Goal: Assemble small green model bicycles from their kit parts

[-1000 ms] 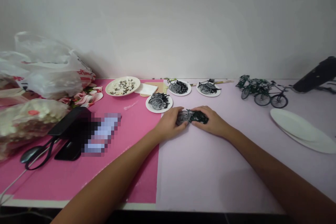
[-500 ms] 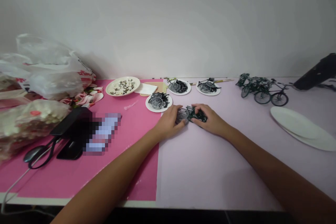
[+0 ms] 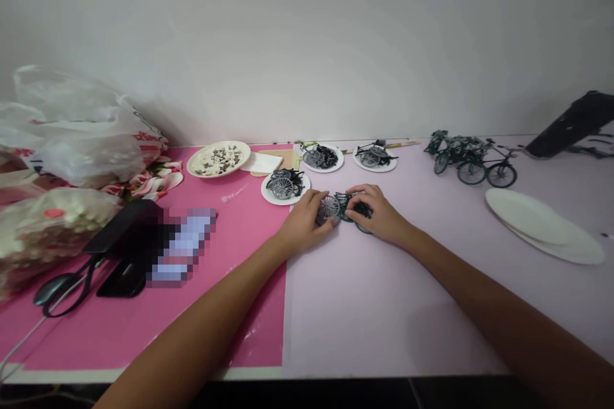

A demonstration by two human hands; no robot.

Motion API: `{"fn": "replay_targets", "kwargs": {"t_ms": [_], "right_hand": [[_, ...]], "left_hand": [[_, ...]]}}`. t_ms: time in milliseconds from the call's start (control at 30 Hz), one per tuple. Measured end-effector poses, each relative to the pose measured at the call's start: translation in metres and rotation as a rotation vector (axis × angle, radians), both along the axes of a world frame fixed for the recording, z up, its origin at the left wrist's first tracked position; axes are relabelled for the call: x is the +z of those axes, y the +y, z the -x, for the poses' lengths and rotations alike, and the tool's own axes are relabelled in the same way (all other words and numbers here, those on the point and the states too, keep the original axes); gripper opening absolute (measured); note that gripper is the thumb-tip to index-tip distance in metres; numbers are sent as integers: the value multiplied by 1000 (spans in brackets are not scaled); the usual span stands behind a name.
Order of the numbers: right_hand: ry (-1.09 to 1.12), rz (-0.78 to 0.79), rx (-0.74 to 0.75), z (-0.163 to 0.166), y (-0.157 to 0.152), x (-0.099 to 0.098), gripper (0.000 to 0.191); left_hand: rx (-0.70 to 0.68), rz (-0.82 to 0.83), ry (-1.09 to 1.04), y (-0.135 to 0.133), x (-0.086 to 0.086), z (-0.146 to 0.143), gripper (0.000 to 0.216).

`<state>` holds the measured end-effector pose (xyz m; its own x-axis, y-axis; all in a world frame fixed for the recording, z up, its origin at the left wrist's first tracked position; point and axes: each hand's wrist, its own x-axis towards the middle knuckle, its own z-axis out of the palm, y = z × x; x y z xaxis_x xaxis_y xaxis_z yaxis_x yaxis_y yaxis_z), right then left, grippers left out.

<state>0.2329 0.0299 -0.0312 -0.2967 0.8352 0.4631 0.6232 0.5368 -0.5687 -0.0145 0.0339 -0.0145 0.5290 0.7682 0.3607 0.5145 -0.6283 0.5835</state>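
A small model bicycle [image 3: 339, 206] with a grey spoked wheel and a dark green frame lies between my hands on the pale part of the table. My left hand [image 3: 307, 220] closes around the grey wheel at its left end, thumb and fingers on the rim. On the right end, my right hand [image 3: 377, 214] is closed over the green frame, its fingertips bent inward and partly hiding it. Just beyond my left hand is a white plate [image 3: 265, 194] of loose grey wheels and black parts.
Two more plates of parts [image 3: 340, 165] [image 3: 382, 169] stand by the wall, left of several assembled model bicycles [image 3: 472, 163]. White plates [image 3: 532, 220] lie at right. A bowl of small pieces [image 3: 192, 169], plastic bags [image 3: 81, 140] and a phone [image 3: 185, 246] are at left.
My right hand's fingers have shifted and curled further over the green frame. My left hand stays on the wheel. The whole view has shifted slightly.
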Motion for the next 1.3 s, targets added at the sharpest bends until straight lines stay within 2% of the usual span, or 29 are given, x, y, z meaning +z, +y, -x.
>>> {"fn": "replay_targets", "kwargs": {"t_ms": [233, 400, 467, 533, 667, 867, 1300], "right_hand": [[72, -48, -26, 3, -2, 6, 8], [192, -102, -170, 6, -9, 15, 12], [235, -113, -182, 9, -12, 19, 18], [297, -93, -182, 14, -15, 21, 22], [463, 54, -209, 27, -21, 20, 28], [533, 172, -203, 39, -27, 14, 32], [510, 127, -258, 36, -27, 16, 33]], "left_hand": [[28, -46, -76, -1, 1, 0, 58], [62, -18, -117, -3, 3, -1, 58], [77, 0, -117, -5, 3, -2, 59], [71, 1, -104, -6, 2, -3, 60], [49, -16, -61, -7, 2, -5, 61], [88, -30, -18, -9, 3, -7, 59], [103, -54, -12, -11, 2, -8, 62]]}}
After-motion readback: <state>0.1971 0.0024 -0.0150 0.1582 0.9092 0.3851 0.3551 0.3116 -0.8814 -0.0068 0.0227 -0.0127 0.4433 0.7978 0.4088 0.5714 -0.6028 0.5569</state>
